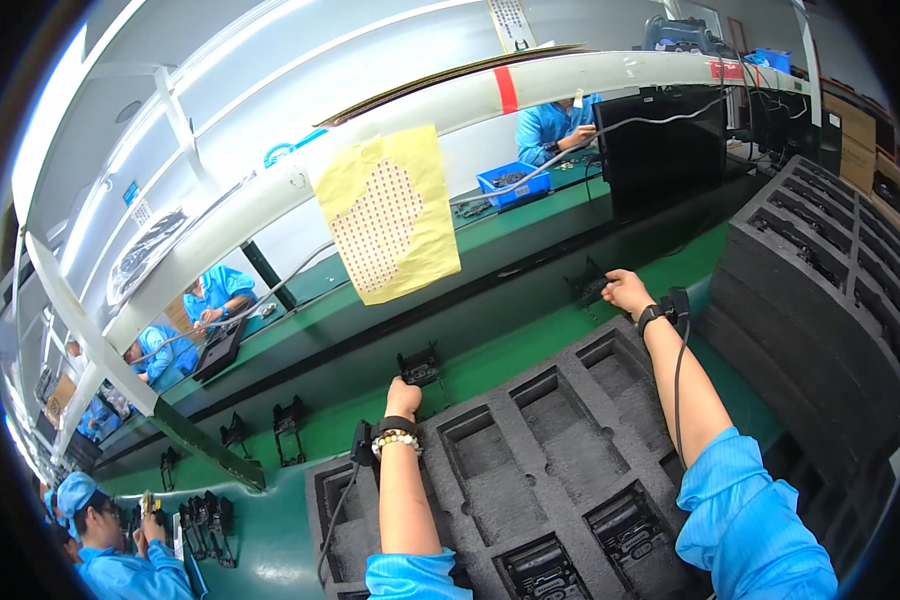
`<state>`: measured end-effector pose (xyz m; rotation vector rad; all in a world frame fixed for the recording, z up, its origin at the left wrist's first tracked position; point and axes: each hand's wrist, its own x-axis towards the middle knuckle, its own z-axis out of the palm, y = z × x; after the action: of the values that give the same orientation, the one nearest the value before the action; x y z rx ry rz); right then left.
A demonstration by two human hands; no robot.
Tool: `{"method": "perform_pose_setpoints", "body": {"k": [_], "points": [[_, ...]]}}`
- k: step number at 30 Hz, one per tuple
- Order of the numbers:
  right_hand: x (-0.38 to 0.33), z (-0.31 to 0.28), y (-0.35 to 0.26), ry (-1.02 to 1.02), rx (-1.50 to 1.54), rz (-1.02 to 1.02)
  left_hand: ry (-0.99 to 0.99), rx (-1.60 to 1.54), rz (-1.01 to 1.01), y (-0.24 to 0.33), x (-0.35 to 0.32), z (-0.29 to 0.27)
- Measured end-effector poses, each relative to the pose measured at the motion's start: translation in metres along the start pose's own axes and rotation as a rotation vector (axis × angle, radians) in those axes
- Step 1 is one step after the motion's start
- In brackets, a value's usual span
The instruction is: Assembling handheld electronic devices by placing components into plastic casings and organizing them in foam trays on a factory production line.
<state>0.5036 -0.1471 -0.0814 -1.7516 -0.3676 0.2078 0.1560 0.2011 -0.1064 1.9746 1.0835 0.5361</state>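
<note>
My left hand, with a dark band and beads at the wrist, is closed on the near edge of a black frame-like plastic part. This part stands on the green bench, just beyond the foam tray. Farther right, my right hand pinches the side of a similar black plastic part, also at the green surface. Below both hands lies the dark grey foam tray with rectangular pockets. Its nearer pockets hold black parts; several farther pockets hold none.
Stacked black foam trays rise at the right. More black parts stand along the bench to the left, near a co-worker. A yellow sticker sheet hangs from the shelf beam. Across the bench are a blue bin and a monitor.
</note>
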Motion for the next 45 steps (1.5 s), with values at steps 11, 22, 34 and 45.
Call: {"method": "perform_pose_setpoints", "body": {"k": [11,22,34,45], "points": [[0.009,-0.005,0.003,-0.145,0.120,-0.035,-0.045,-0.018,-0.040,0.034,-0.020,0.003],[-0.003,0.003,-0.010,0.220,-0.169,-0.126,0.408,0.138,0.034,0.065,-0.051,-0.017],[-0.008,-0.010,-0.030,0.415,0.042,-0.347,-0.255,-0.177,1.071,0.232,-0.302,-0.076],[-0.074,0.003,-0.104,0.556,0.145,-0.740,-0.804,-1.599,0.899,0.261,-0.494,-0.101]]}}
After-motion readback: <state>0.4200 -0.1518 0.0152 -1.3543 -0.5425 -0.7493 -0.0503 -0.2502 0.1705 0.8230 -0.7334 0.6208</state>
